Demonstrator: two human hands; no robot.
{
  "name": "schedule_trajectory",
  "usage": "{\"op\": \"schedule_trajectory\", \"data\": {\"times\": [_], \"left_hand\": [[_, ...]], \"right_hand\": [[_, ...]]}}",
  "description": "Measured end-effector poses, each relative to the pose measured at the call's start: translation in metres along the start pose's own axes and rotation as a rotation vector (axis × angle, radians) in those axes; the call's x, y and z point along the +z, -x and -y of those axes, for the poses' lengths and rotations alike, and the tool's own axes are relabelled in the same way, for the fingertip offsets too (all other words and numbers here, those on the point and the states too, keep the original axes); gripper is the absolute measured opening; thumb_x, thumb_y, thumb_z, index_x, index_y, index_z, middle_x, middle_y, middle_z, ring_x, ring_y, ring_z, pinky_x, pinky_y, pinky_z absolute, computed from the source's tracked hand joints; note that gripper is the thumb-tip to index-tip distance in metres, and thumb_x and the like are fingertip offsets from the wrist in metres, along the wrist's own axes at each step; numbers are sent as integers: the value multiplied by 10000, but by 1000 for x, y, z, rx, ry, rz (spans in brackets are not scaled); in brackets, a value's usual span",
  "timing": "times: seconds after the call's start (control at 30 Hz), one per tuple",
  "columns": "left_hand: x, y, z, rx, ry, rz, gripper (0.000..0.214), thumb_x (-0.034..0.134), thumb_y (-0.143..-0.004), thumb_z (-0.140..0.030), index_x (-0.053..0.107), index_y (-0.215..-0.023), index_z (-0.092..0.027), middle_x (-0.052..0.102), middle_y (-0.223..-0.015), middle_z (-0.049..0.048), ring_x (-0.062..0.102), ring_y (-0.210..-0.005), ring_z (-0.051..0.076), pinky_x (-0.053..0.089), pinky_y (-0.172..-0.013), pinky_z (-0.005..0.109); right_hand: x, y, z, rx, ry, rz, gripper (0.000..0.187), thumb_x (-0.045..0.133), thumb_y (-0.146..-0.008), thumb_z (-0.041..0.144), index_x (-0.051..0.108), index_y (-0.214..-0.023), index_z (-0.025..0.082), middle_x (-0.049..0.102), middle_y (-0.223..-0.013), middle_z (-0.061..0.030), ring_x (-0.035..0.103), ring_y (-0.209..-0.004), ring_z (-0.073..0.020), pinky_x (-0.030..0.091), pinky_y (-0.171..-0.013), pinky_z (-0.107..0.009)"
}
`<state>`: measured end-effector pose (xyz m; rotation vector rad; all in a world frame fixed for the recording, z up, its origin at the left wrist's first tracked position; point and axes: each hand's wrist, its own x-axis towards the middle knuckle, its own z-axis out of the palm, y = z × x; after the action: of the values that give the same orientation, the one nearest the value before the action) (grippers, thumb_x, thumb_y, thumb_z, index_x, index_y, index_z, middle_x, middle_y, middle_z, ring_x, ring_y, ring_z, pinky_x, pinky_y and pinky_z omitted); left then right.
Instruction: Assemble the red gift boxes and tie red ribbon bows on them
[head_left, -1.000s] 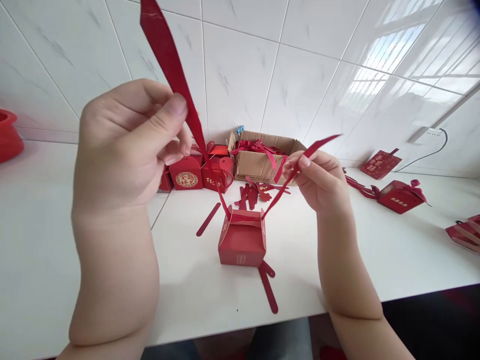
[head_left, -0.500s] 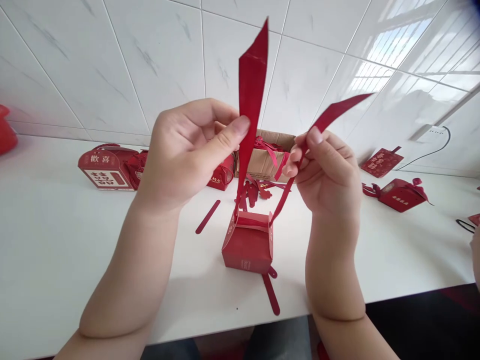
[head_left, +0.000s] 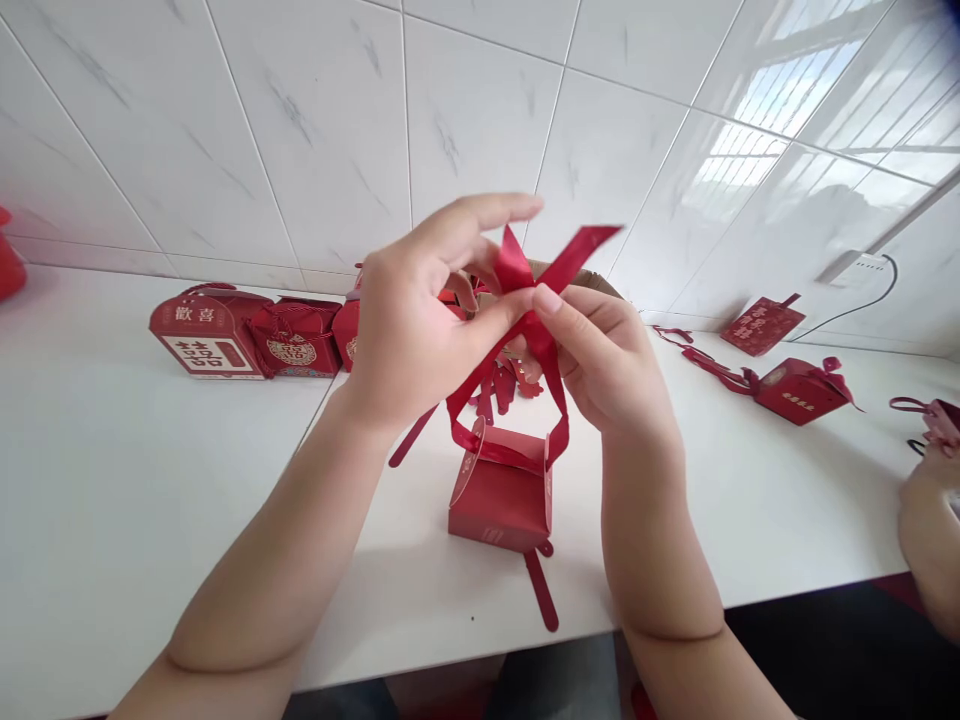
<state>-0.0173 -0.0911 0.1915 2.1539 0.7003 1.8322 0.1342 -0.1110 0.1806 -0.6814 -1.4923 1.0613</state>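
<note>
A small red gift box (head_left: 501, 500) stands on the white table, with a red ribbon (head_left: 556, 385) running through its top at both sides. Above the box the ribbon's two ends cross. My left hand (head_left: 442, 300) pinches the ribbon at the crossing between thumb and fingers, its index finger stretched out. Meeting it there, my right hand (head_left: 607, 350) has thumb and fingers closed on the ribbon too. One ribbon tip points up and right past my fingers. The exact crossing is partly hidden by my thumbs.
Decorated red boxes (head_left: 296, 340) line up at the left by the tiled wall. Behind my hands is a cardboard box (head_left: 600, 285), mostly covered. Red strips (head_left: 541, 590) lie around the gift box. Another red box (head_left: 801, 390) sits right; a co-worker's hand (head_left: 930, 490) shows at the edge.
My hands have come together from apart, crossing the two ribbon ends above the box. The ribbon now sags in a loop. At the right edge, more of the co-worker's hand shows.
</note>
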Motion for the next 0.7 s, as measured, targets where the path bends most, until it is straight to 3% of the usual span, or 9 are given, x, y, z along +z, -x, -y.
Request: {"op": "schedule_trajectory", "data": {"times": [0.13, 0.3, 0.43, 0.57, 0.7], "left_hand": [[2, 0, 0, -95, 13, -21, 572, 747, -733, -175, 550, -1256, -293, 719, -834, -16, 693, -778, 191, 551, -601, 304], [0, -1, -2, -266, 98, 1, 535, 736, -757, -248, 548, -1258, -271, 718, -755, -15, 673, -662, 171, 557, -595, 302], [-3, -6, 0, -323, 153, -43, 478, 725, -771, -296, 594, -1225, -222, 736, -797, 20, 672, -673, 165, 563, -627, 291], [-5, -18, 3, -337, 187, -55, 413, 718, -765, -294, 646, -1157, -183, 746, -861, 51, 683, -773, 170, 566, -726, 292], [-8, -29, 0, -338, 213, -66, 361, 679, -749, -225, 664, -1109, -195, 712, -798, 24, 617, -621, 124, 513, -576, 250]], "right_hand": [[-6, -3, -4, 43, -5, 31, 318, 688, -799, 493, 660, -731, 183, 634, -654, -4, 559, -497, -100, 489, -457, -251], [-11, -3, -5, 42, -39, 59, 244, 730, -782, 420, 690, -838, 186, 688, -719, -5, 616, -554, -107, 530, -507, -243], [-7, -3, -4, 11, -114, -55, 206, 744, -769, 385, 687, -835, 198, 712, -717, 2, 676, -628, -122, 582, -654, -271], [-6, -2, 0, -10, -124, -178, 196, 743, -760, 378, 694, -828, 201, 723, -742, -2, 685, -665, -123, 573, -676, -263], [-13, 0, 9, -59, -98, -294, 169, 743, -742, 347, 682, -791, 198, 724, -765, -6, 681, -716, -129, 554, -667, -253]]}}
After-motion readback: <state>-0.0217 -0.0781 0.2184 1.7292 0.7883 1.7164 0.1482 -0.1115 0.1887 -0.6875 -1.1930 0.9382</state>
